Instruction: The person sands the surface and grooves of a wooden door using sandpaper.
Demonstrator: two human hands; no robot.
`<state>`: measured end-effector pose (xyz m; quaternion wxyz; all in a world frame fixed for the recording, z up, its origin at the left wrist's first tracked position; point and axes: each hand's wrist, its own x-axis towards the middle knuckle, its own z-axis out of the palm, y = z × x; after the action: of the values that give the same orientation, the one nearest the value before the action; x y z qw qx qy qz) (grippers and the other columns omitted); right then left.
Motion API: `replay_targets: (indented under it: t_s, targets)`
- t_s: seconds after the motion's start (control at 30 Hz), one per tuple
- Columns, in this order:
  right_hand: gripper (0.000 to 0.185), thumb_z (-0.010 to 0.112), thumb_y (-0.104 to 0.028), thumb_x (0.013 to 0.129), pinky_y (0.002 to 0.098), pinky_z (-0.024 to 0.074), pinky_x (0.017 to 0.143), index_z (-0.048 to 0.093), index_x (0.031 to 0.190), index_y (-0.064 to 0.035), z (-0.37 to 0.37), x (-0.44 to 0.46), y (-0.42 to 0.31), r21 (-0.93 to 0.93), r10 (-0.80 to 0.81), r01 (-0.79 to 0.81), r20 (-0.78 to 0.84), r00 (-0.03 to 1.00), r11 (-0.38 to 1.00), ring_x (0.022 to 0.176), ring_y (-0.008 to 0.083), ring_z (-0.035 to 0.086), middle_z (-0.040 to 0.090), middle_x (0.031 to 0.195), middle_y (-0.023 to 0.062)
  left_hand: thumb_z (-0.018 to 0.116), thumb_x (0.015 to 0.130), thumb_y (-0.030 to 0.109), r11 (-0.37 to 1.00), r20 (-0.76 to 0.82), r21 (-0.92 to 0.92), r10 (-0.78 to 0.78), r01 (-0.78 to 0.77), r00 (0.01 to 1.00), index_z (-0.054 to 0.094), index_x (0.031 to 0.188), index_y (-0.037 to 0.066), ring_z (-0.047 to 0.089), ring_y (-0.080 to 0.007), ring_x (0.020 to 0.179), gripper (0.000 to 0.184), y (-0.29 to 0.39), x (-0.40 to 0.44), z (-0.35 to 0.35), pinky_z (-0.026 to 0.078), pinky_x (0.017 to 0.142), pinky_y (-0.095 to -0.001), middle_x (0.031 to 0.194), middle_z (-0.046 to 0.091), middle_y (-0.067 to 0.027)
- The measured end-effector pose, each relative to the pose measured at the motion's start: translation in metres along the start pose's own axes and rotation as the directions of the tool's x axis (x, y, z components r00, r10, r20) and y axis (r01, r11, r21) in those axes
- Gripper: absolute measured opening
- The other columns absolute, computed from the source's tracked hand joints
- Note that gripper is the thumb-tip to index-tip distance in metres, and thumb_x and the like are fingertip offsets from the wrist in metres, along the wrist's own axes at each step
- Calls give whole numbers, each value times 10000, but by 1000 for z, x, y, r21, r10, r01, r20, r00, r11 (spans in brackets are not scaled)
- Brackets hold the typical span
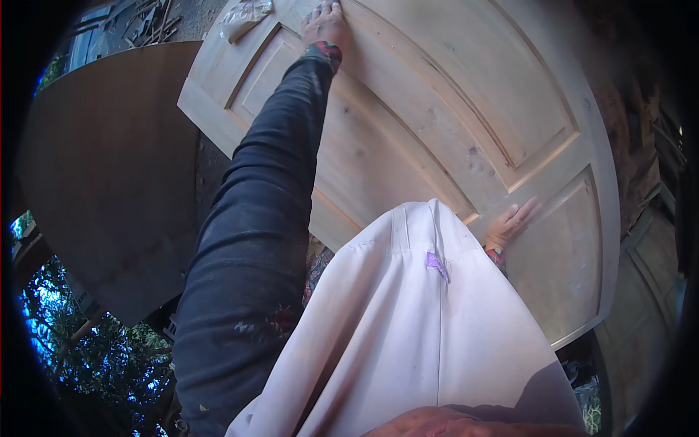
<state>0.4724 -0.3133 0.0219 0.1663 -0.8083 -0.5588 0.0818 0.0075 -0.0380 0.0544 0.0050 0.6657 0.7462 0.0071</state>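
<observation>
A pale wooden panelled door (397, 156) lies before me, with raised mouldings, knots and several recessed panels. My left arm, in a dark sleeve, reaches across it. My left hand (325, 26) rests flat near its far edge, fingers stretched out and holding nothing. On the near right part of the door lies my right hand (512, 222), fingers extended and slightly blurred, touching a rail beside a panel. Pale cloth (437, 313) with a small purple mark hides most of my right arm and part of the door.
A clear plastic bag (246, 18) sits on the door's far left corner. To the left stands a large brown board (109, 175). Another panelled door (644, 306) is at the right. Scrap wood (149, 22) lies at the upper left, and foliage (109, 371) shows below the board.
</observation>
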Motion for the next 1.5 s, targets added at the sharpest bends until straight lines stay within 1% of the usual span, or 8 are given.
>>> replay_targets:
  t_s: [0.27,0.43,0.57,0.8,0.93,1.2,1.33,1.5]
  targets:
    - [549,365,-268,966,486,228,1120,299,1455,-27,-3,2,-4,-54,37,-36,23,999,998,1392,396,245,220,1511,255,464,868,108,927,-50,-94,361,-364,931,438,1402,172,398,-229,1349,539,42,-105,25,297,1095,-463,1468,415,-43]
    - [549,365,-264,966,490,232,1117,297,1454,-22,-1,-2,-2,-25,0,0,3,1000,1000,1388,406,248,222,1509,258,440,888,118,994,-73,93,-50,57,996,370,1413,38,447,-272,1280,536,-15,9,-24,339,1063,-409,1347,500,-142]
    - [543,365,-254,965,491,235,1114,301,1451,-21,-3,-4,3,-55,-10,10,2,1000,998,1384,412,249,222,1507,262,455,875,146,984,-72,103,-140,147,988,468,1359,77,436,-280,1314,489,-40,32,31,331,1073,-458,1417,468,-121]
    - [541,369,-248,963,494,237,1111,304,1452,-26,-1,0,-4,-31,-6,6,-9,1000,999,1382,414,254,223,1508,259,395,898,159,988,-59,141,-60,68,996,385,1412,25,382,-292,1355,531,-19,-35,28,299,1104,-443,1462,400,-152]
    - [544,369,-236,963,486,235,1113,291,1457,-22,-1,0,0,-36,-3,3,1,1000,999,1383,415,251,216,1508,266,413,907,87,975,-283,182,-73,129,956,444,1337,1,471,-262,1253,440,-51,29,42,368,1030,-382,1312,526,-156]
    - [544,370,-224,963,484,240,1111,281,1460,-21,1,-1,-1,-16,-24,24,-1,1000,1000,1383,416,250,214,1509,268,434,901,184,944,-104,330,28,8,994,454,1354,-15,476,-284,1276,495,-35,-11,27,321,1067,-505,1383,489,-168]
    - [548,371,-233,962,486,237,1112,282,1458,-17,0,1,0,-46,-12,12,4,1000,999,1385,417,246,214,1507,270,423,912,94,939,88,323,-155,119,984,398,1370,-38,468,-228,1266,478,-43,47,-10,347,1063,-373,1361,497,-155]
    - [547,366,-250,963,491,232,1112,293,1453,-19,-1,0,-4,-5,-2,2,6,1000,1000,1384,418,246,220,1505,271,432,892,107,927,-134,376,69,-14,989,350,1405,-48,469,-238,1267,542,-57,21,33,337,1066,-398,1362,497,-151]
